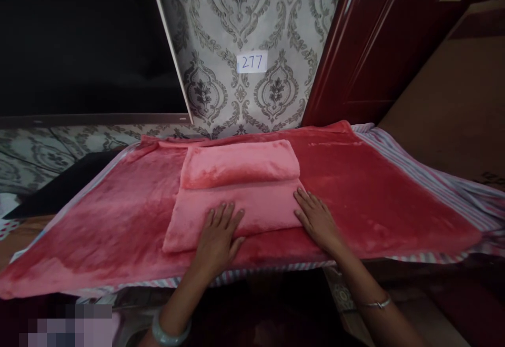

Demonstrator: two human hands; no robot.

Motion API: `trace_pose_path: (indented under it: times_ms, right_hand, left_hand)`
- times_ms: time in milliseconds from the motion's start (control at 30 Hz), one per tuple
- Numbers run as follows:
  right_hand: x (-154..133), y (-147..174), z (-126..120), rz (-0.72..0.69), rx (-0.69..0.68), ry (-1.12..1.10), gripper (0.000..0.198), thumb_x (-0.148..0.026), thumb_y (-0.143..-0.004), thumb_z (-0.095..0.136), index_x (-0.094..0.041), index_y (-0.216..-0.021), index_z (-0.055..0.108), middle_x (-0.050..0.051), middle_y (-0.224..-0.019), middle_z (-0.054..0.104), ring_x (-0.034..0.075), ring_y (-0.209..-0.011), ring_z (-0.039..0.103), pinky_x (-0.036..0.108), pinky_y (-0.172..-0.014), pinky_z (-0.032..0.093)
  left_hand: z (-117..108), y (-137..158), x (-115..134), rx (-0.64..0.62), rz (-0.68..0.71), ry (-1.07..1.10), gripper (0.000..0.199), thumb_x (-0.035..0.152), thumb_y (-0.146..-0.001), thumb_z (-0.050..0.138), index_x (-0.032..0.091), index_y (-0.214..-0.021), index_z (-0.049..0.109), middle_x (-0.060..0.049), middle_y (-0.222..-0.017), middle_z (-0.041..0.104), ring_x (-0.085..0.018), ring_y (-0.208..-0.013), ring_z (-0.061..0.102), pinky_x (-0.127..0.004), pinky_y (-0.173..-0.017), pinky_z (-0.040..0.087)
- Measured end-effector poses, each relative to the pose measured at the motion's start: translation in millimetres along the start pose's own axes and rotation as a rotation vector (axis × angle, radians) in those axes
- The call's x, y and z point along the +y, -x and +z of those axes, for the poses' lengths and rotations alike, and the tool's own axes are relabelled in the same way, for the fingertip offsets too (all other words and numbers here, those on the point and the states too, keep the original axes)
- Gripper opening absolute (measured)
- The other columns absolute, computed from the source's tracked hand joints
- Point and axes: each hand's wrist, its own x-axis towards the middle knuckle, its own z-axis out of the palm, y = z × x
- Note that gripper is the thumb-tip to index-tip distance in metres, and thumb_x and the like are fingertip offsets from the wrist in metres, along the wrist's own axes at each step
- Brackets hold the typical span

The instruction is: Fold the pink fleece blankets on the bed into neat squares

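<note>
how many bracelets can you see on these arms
2: a thick pale bracelet just above the left hand, and a thin silvery bracelet farther up the arm from the right hand. No others show.

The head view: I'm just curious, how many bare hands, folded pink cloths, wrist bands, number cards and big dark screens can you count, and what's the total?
Left hand and right hand: 2
Folded pink cloth: 1
Pale bangle and silvery bracelet: 2
Number card: 1
Dark screen: 1
Total: 7
</note>
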Motion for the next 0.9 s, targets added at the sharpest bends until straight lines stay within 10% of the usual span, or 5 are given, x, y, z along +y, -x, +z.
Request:
trace_pose_path:
  times_ms: [533, 900]
  right_hand:
    - [-1.3, 2.8, 3.9, 0.009, 0.059, -0.093, 0.057, -0.045, -0.105, 0.028, -0.024, -0.154, 0.046, 0.007, -0.161, 0.039, 0.031, -0.145, 0.042, 0.056, -0.115, 0.038]
    - [0.3, 1.0, 10.5, -0.011, 0.103, -0.116, 0.058, -0.048, -0.105, 0.028, -0.021, -0.151, 0.051, 0.01, -0.159, 0.042, 0.031, -0.142, 0.045, 0.054, -0.115, 0.039]
  left_hand:
    - [-26.2, 73.9, -87.2, 0.033, -0.386, -0.116, 0.057, 0.049, -0.096, 0.044, 0.018, -0.142, 0.057, -0.017, -0.146, 0.058, -0.036, -0.141, 0.048, -0.061, -0.113, 0.039]
    - [-71.8, -50.2, -96.9, 0.114, -0.135, -0.057, 0.056, 0.041, -0.095, 0.046, 0.015, -0.145, 0.051, -0.016, -0.153, 0.051, -0.031, -0.145, 0.043, -0.051, -0.12, 0.036]
